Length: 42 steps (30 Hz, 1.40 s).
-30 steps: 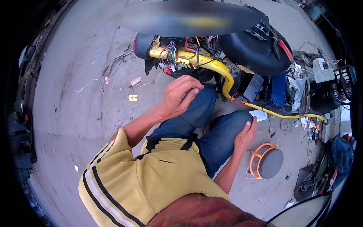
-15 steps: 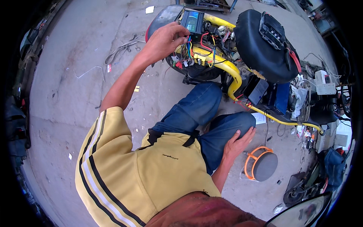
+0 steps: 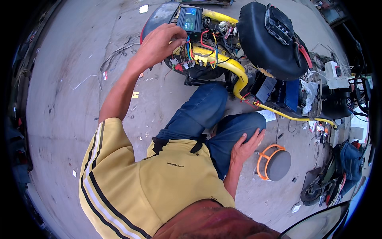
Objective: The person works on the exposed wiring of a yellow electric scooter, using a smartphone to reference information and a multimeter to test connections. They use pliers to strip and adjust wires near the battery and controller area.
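left hand (image 3: 161, 44): arm stretched forward, fingers curled and pinched into the coloured wire bundle (image 3: 199, 49) of an electric scooter; looks closed on a wire or two, which one can't be told
right hand (image 3: 246, 145): flat and spread open on the person's right knee, holds nothing
wire bundle: at the left fingertips, red, blue, yellow and black leads tangled over the yellow frame tube (image 3: 234, 69)
controller box (image 3: 190, 18): dark with a blue face, just beyond the left fingertips, above the wires
seat (image 3: 264, 40): big black one, to the right of the left hand, a small black module lying on top
stool (image 3: 274, 163): round grey top, orange frame, just right of the right hand, on the concrete floor (image 3: 63, 99)
risk 1: a tug on the pinched lead could pull a neighbouring connector loose, since the wires cross each other tightly
risk 2: bare ends may touch the frame tube and short, they lie right on it
risk 3: body leans far forward on one braced hand, balance could go
room: open floor left of the left arm, only scraps and loose cable there; right side crowded with scooter parts, tools and boxes, little space to swing
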Motion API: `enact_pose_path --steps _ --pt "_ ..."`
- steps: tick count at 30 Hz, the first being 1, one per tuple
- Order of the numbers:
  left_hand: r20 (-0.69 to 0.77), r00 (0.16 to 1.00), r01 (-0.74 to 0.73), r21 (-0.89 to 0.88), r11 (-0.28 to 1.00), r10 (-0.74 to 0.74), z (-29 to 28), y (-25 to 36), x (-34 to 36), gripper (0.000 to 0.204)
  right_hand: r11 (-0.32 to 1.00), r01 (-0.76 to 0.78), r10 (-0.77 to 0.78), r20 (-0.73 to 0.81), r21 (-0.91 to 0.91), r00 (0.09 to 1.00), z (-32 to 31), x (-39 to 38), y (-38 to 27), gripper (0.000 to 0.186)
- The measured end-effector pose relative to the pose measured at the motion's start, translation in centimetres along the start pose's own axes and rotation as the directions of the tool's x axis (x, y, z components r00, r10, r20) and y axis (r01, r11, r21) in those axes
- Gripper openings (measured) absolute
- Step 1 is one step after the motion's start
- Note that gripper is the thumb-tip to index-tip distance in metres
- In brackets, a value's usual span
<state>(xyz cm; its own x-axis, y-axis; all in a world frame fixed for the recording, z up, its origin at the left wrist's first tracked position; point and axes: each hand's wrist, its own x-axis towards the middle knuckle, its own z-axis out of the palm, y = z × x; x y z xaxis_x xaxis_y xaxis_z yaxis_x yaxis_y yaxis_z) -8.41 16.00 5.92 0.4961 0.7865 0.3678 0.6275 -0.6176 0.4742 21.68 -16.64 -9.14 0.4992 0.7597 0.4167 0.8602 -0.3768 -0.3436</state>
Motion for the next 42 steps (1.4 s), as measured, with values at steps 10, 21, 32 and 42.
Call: enact_pose_path --steps 10,21,32,42 --pt "0.095 0.984 -0.168 0.218 0.961 0.15 4.4 -0.7 8.2 0.033 0.999 0.019 -0.02 -0.023 -0.032 1.0 0.1 -0.2 0.0 0.05" --pt "0.26 0.963 -0.155 0.322 0.934 0.07 7.6 -1.4 11.2 0.052 0.999 0.027 -0.029 -0.064 -0.039 0.997 0.2 -0.3 0.3 0.049" --pt "0.125 0.982 -0.121 -0.176 0.977 0.144 7.3 -1.7 10.4 0.048 0.999 0.024 -0.027 -0.077 -0.03 0.997 0.2 -0.4 0.4 0.05" --pt "0.214 0.976 0.043 -0.384 0.922 0.044 6.7 0.3 8.8 0.044 0.999 -0.048 0.05 -0.091 0.023 0.995 -0.1 0.2 0.8 0.053"
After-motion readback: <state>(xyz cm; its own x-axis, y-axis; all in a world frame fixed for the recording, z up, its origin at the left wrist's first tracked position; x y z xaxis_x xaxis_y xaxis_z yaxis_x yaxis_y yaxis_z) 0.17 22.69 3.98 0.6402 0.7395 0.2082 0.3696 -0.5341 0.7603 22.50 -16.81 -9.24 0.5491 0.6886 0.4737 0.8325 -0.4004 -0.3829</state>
